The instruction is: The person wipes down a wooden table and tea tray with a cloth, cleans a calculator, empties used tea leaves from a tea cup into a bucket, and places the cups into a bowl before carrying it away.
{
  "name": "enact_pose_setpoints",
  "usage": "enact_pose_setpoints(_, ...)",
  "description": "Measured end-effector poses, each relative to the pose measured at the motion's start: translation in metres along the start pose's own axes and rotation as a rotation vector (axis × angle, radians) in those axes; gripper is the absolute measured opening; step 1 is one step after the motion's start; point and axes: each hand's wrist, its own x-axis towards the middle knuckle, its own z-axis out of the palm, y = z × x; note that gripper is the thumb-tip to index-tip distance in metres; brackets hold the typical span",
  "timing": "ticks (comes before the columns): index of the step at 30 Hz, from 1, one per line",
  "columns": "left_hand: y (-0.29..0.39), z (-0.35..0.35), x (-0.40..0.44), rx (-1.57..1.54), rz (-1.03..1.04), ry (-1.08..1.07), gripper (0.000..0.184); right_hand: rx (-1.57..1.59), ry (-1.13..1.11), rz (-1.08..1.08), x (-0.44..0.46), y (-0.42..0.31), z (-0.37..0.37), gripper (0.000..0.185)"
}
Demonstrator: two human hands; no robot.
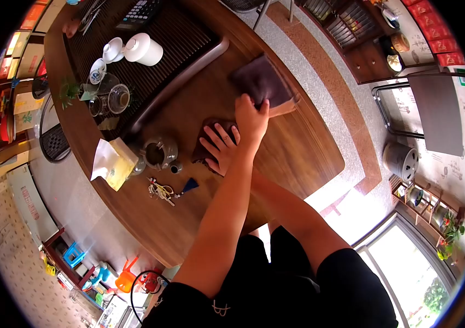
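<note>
My forearms cross over the wooden table. My left hand reaches farthest, its thumb and fingers closed on the near edge of a flat, dark brown leather-look item with a tan lower edge. Whether that item is a notebook, a pouch or a folded cloth, I cannot tell. Closer to me, my right hand lies flat with fingers spread, pressing on a dark brown folded piece mostly hidden under the palm. To its left stand a glass pot and a small dark cup.
A slatted tea tray holds a white lidded jar, white cups, glass vessels and a calculator. On the table lie a tissue pack and keys with a blue tassel. A metal bin stands right.
</note>
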Motion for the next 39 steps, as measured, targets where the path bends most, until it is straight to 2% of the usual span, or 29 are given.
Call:
enact_pose_setpoints(1, 0.008, -0.013, 0.000, -0.302, -0.196, -0.060, 0.042, 0.001, 0.003, -0.002, 0.005, 0.009, 0.006, 0.064)
enact_pose_setpoints(3, 0.018, -0.048, -0.010, -0.267, -0.220, -0.005, 0.041, 0.109, -0.015, -0.095, 0.020, 0.030, 0.012, 0.064)
enact_pose_setpoints(4, 0.011, -0.051, -0.016, -0.042, -0.116, 0.209, 0.036, 0.145, -0.023, -0.128, 0.031, 0.038, 0.004, 0.064)
enact_pose_setpoints(6, -0.004, -0.071, -0.024, -0.357, -0.088, 0.325, 0.032, 0.337, 0.005, -0.068, 0.051, 0.058, -0.024, 0.064)
enact_pose_setpoints(7, -0.002, -0.093, -0.024, -0.899, -0.152, 0.209, 0.033, 0.176, -0.004, -0.043, 0.068, 0.074, -0.018, 0.062)
enact_pose_setpoints(10, -0.036, -0.116, -0.035, -1.023, -0.228, 0.380, 0.043, -0.351, -0.027, 0.012, 0.114, 0.112, -0.019, 0.057)
enact_pose_setpoints(11, -0.046, -0.119, -0.039, -1.023, -0.229, 0.387, 0.043, -0.302, -0.004, 0.023, 0.123, 0.118, -0.053, 0.056)
enact_pose_setpoints(13, -0.067, -0.120, -0.051, -0.793, -0.351, 0.492, 0.050, -0.245, 0.017, 0.153, 0.134, 0.143, -0.069, 0.057)
enact_pose_setpoints(14, -0.080, -0.119, -0.058, -0.573, -0.348, 0.474, 0.068, -0.249, 0.108, 0.164, 0.131, 0.150, -0.070, 0.059)
enact_pose_setpoints(15, -0.078, -0.119, -0.065, -0.579, -0.353, 0.478, 0.068, -0.254, 0.103, 0.158, 0.124, 0.150, -0.069, 0.059)
enact_pose_setpoints(17, -0.069, -0.117, -0.080, -0.025, -0.342, 0.319, 0.088, -0.311, 0.183, 0.285, 0.092, 0.141, -0.070, 0.058)
enact_pose_setpoints(18, -0.062, -0.117, -0.085, 0.139, -0.363, 0.213, 0.096, -0.326, 0.161, 0.282, 0.065, 0.135, -0.074, 0.059)
enact_pose_setpoints(19, -0.061, -0.111, -0.090, 0.132, -0.368, 0.210, 0.096, -0.303, 0.073, 0.284, 0.031, 0.126, -0.085, 0.062)
enact_pose_setpoints(21, -0.061, -0.093, -0.096, 0.560, -0.257, 0.174, 0.091, -0.268, -0.038, 0.288, -0.051, 0.114, -0.102, 0.066)
enact_pose_setpoints(22, -0.060, -0.091, -0.098, 0.606, -0.176, 0.194, 0.083, -0.265, -0.078, 0.293, -0.094, 0.115, -0.107, 0.071)
enact_pose_setpoints(23, -0.055, -0.089, -0.099, 0.598, -0.182, 0.189, 0.083, -0.272, -0.106, 0.295, -0.131, 0.119, -0.108, 0.074)
enact_pose_setpoints(25, -0.048, -0.091, -0.089, 0.623, -0.119, 0.151, 0.074, -0.273, -0.116, 0.255, -0.144, 0.126, -0.118, 0.075)
enact_pose_setpoints(26, -0.050, -0.090, -0.082, 0.628, -0.126, 0.166, 0.074, -0.284, -0.194, 0.254, -0.140, 0.135, -0.117, 0.073)
enact_pose_setpoints(28, -0.064, -0.088, -0.079, 0.343, -0.122, 0.098, 0.068, -0.308, -0.289, 0.239, -0.100, 0.138, -0.123, 0.070)
enact_pose_setpoints(31, -0.077, -0.071, -0.083, 0.482, -0.121, 0.143, 0.064, -0.379, -0.100, 0.258, 0.012, 0.151, -0.106, 0.066)
enact_pose_setpoints(34, -0.081, -0.072, -0.078, 0.479, -0.142, 0.146, 0.061, -0.368, 0.103, 0.258, 0.110, 0.152, -0.077, 0.063)
enact_pose_setpoints(37, -0.078, -0.081, -0.074, 0.471, -0.136, 0.124, 0.057, -0.320, 0.195, 0.241, 0.125, 0.142, -0.061, 0.058)
enact_pose_setpoints(39, -0.073, -0.094, -0.064, 0.391, -0.174, 0.042, 0.057, -0.313, 0.090, 0.168, 0.086, 0.126, -0.066, 0.058)
